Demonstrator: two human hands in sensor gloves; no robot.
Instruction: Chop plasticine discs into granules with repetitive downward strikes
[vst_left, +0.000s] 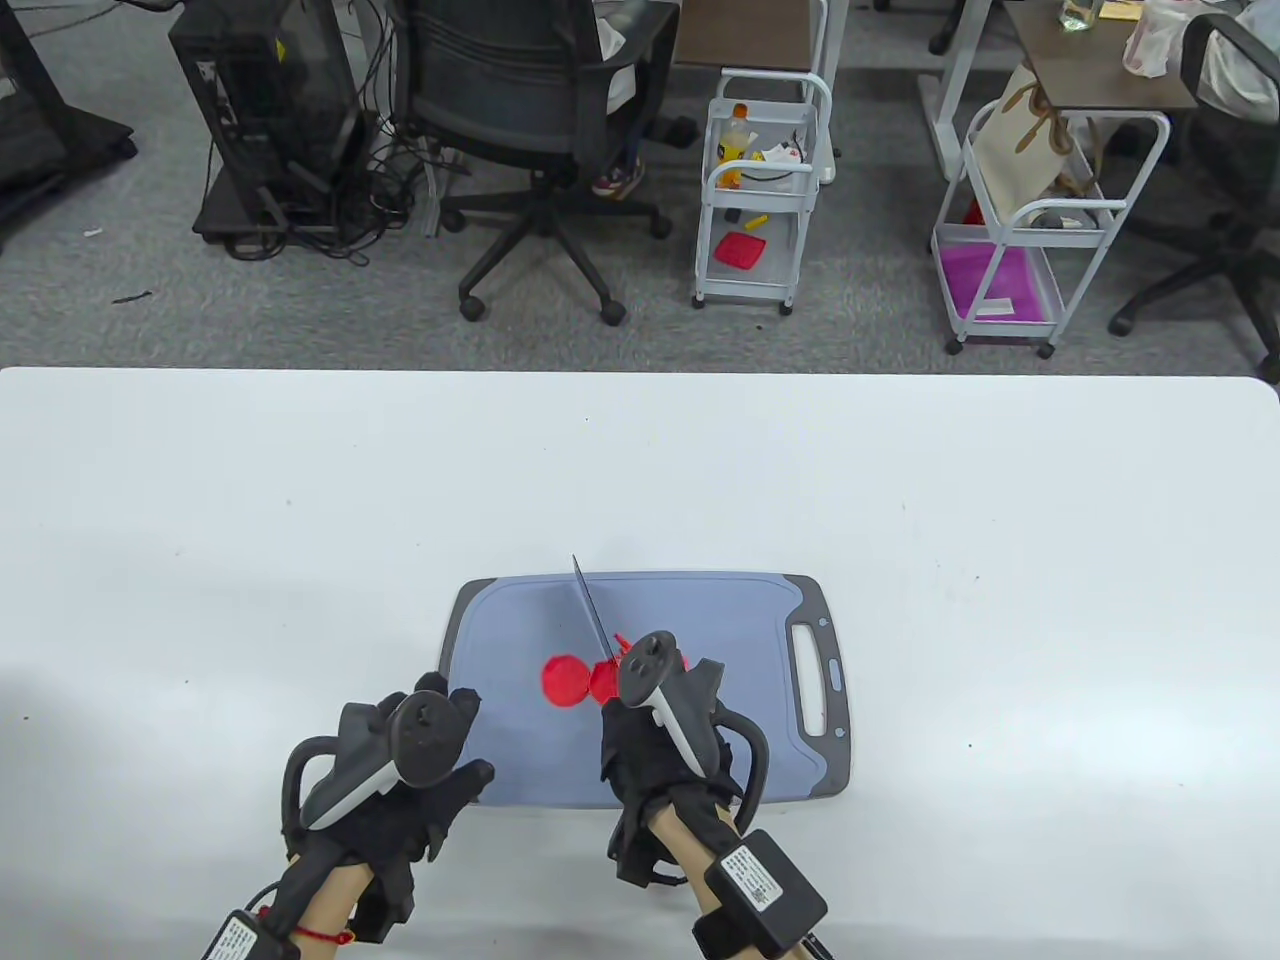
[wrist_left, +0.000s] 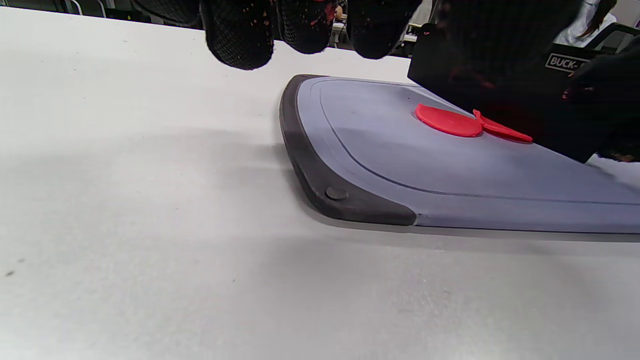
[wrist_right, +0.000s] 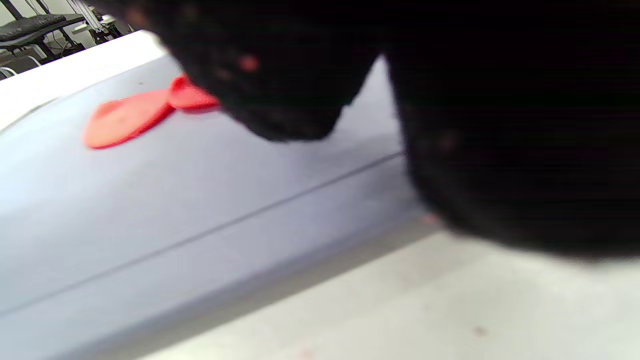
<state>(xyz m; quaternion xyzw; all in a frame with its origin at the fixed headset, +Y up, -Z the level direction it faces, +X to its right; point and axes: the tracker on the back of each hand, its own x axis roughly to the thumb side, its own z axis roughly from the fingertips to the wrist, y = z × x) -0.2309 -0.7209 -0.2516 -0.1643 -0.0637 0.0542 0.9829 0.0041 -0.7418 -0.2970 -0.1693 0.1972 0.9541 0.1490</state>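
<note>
Two flat red plasticine discs (vst_left: 566, 680) lie side by side on a grey-blue cutting board (vst_left: 700, 610); small red bits lie just right of them. My right hand (vst_left: 650, 740) grips a knife (vst_left: 592, 615) whose blade slants up-left over the right disc. My left hand (vst_left: 420, 770) hovers at the board's left front corner and holds nothing. In the left wrist view the discs (wrist_left: 447, 121) lie beside the dark blade (wrist_left: 475, 75); my left fingertips (wrist_left: 235, 40) hang above the table. The right wrist view shows the discs (wrist_right: 127, 117) past my blurred glove.
The board (wrist_left: 350, 200) lies on a white table (vst_left: 250, 520), its handle slot (vst_left: 808, 680) at the right end. Beyond the table's far edge stand an office chair (vst_left: 540, 120) and two white trolleys (vst_left: 760, 190).
</note>
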